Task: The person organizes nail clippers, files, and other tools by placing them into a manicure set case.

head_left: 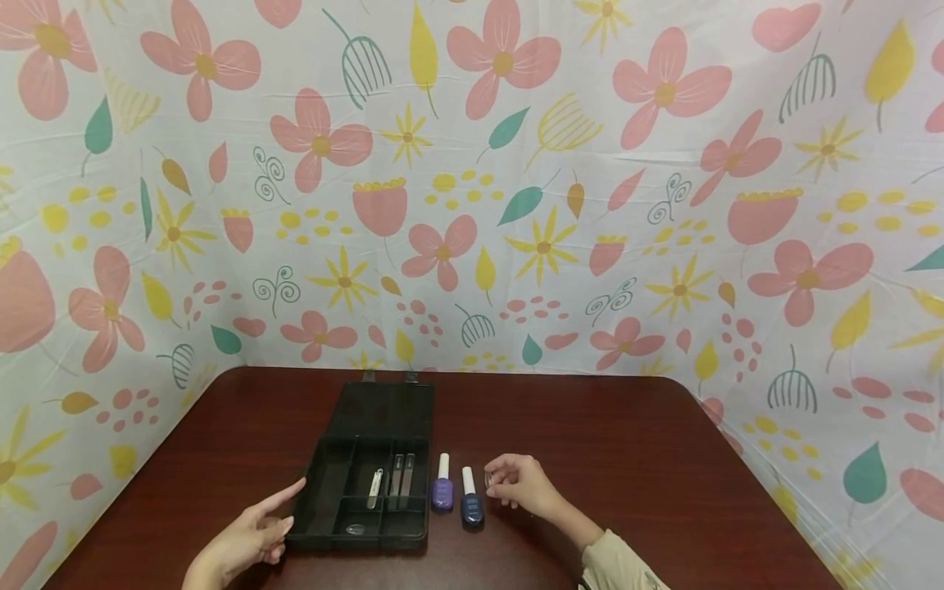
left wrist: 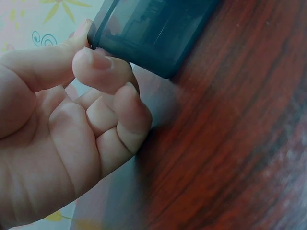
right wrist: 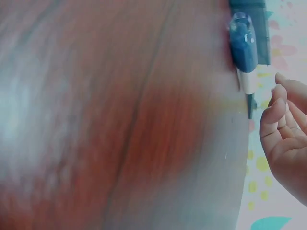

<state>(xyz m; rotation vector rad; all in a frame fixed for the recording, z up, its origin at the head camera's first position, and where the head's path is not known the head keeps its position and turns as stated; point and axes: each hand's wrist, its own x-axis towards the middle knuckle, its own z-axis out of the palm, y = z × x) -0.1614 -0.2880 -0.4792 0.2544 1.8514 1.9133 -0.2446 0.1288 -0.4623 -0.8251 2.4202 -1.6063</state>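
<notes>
An opened black organizer box (head_left: pixel 313 492) lies on the table, its lid (head_left: pixel 379 410) folded back. My left hand (head_left: pixel 247 537) touches the box's left side with its outstretched index finger; its other fingers are bent. In the box lie a nail clipper (head_left: pixel 375 488), two slim metal tools (head_left: pixel 401 477) and a small clear oval piece (head_left: pixel 356 530). Right of the box are a purple nail polish bottle (head_left: pixel 442 492) and a dark blue nail polish bottle (head_left: pixel 472 508), both white-capped. My right hand (head_left: pixel 525 485), beside the dark blue bottle, pinches a small clear thing (head_left: pixel 487 478) whose kind I cannot make out.
The dark reddish wooden table (head_left: pixel 627 459) extends to both sides of the box. A flower-patterned cloth (head_left: pixel 560 270) hangs behind the table and along its sides.
</notes>
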